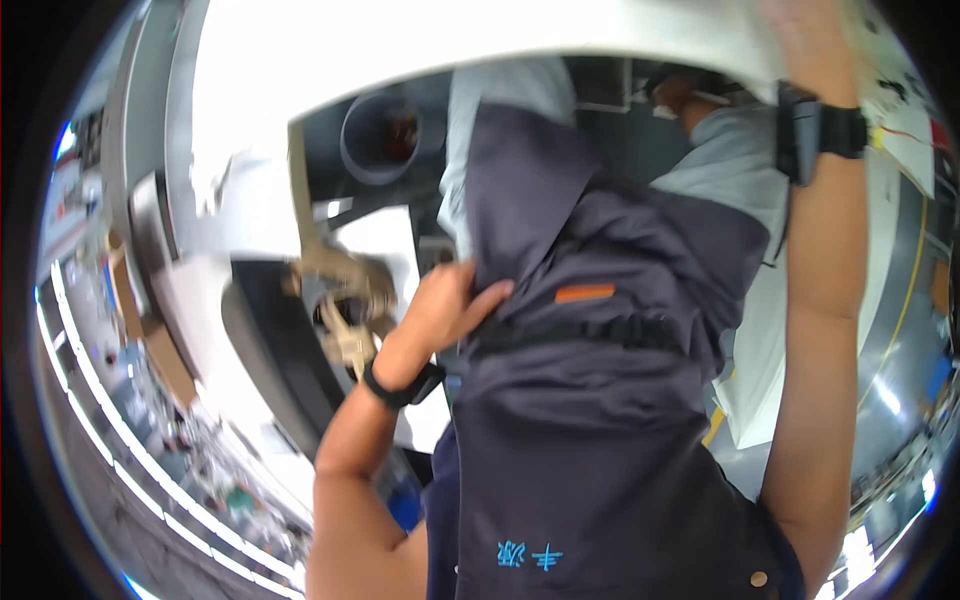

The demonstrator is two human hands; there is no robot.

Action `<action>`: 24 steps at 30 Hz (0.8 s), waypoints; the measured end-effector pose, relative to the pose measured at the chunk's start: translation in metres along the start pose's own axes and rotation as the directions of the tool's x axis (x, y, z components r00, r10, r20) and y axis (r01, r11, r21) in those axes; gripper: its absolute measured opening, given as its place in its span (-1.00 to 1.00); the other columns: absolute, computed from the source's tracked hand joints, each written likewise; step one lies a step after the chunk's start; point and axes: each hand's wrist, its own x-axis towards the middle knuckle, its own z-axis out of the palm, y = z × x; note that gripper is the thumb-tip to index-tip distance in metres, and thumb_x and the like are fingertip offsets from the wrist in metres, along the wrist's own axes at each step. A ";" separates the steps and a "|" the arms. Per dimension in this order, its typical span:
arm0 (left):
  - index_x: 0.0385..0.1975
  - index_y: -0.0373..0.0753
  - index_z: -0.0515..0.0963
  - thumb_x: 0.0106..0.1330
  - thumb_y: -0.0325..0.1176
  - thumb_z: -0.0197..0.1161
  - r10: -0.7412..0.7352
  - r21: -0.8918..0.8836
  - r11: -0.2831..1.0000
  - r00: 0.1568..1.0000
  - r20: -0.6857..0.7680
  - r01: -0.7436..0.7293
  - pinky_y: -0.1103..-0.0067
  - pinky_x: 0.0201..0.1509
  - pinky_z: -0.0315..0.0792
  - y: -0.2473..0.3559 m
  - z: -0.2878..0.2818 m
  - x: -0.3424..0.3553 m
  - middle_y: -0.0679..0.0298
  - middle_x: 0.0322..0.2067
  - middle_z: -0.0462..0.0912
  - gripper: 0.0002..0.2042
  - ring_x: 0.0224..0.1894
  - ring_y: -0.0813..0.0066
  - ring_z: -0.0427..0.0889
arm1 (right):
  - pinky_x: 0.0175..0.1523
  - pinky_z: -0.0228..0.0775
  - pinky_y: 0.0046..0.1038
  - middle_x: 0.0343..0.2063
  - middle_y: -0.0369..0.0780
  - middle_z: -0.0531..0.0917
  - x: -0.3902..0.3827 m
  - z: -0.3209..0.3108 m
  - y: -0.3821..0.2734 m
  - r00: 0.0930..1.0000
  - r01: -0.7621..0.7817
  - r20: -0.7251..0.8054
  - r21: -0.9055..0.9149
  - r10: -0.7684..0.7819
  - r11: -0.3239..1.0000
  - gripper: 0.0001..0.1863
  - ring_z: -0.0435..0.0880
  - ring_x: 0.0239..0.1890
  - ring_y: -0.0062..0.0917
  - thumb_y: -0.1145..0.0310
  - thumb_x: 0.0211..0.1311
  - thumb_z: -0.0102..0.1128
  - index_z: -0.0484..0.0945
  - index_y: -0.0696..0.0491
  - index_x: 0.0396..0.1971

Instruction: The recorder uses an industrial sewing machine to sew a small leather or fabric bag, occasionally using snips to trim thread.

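My left hand (443, 303) is at my waist, at the left edge of the dark grey apron (585, 440) I wear. Its thumb lies against the cloth, apart from the bent forefinger; the other fingers are partly hidden. I see nothing held in it. A black band (403, 385) circles that wrist. My right arm stretches far forward along the right side. The right hand (808, 35) is over the white tabletop (560, 28), smeared by motion and glare, so its fingers cannot be made out. A black strapped device (800, 135) sits on the right wrist.
Beneath the tabletop stands a round grey bin (382, 140) with something brownish inside. Left of me are a tan frame-like part (345, 285) and a black padded shape (285, 340). A white panel (765, 400) stands at my right, beside a yellow floor line (905, 300).
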 end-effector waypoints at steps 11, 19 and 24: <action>0.02 -0.30 0.69 0.26 -0.59 0.50 0.776 0.651 0.598 0.134 -0.616 -0.468 0.27 0.24 0.46 0.179 -0.150 0.069 0.10 0.01 0.71 -0.68 0.10 0.07 0.64 | -0.12 0.44 -0.63 -0.26 -0.39 0.72 -0.039 0.017 0.005 0.972 -0.012 -0.233 0.096 0.035 0.995 -0.62 0.60 -0.25 -0.79 0.18 0.66 0.10 0.73 0.18 0.05; 0.22 -0.29 0.62 0.40 -0.59 0.30 0.853 0.728 0.442 -0.007 -0.523 -0.524 0.27 0.35 0.45 0.264 -0.188 0.134 0.04 0.14 0.69 -0.61 0.19 0.04 0.64 | -0.23 0.46 -0.63 -0.32 -0.40 0.68 -0.039 0.024 -0.010 0.999 -0.023 -0.050 -0.015 0.022 1.000 -0.74 0.57 -0.32 -0.79 0.48 0.50 0.14 0.65 0.17 0.08; 0.11 -0.31 0.71 0.40 -0.60 0.36 0.830 0.711 0.477 -0.001 -0.558 -0.517 0.37 0.20 0.56 0.266 -0.193 0.125 0.11 -0.03 0.79 -0.70 0.02 0.17 0.74 | -0.23 0.41 -0.59 -0.30 -0.37 0.67 -0.053 0.026 -0.012 0.994 -0.005 -0.113 -0.155 -0.013 0.988 -0.70 0.51 -0.32 -0.78 0.52 0.44 0.17 0.65 0.21 0.10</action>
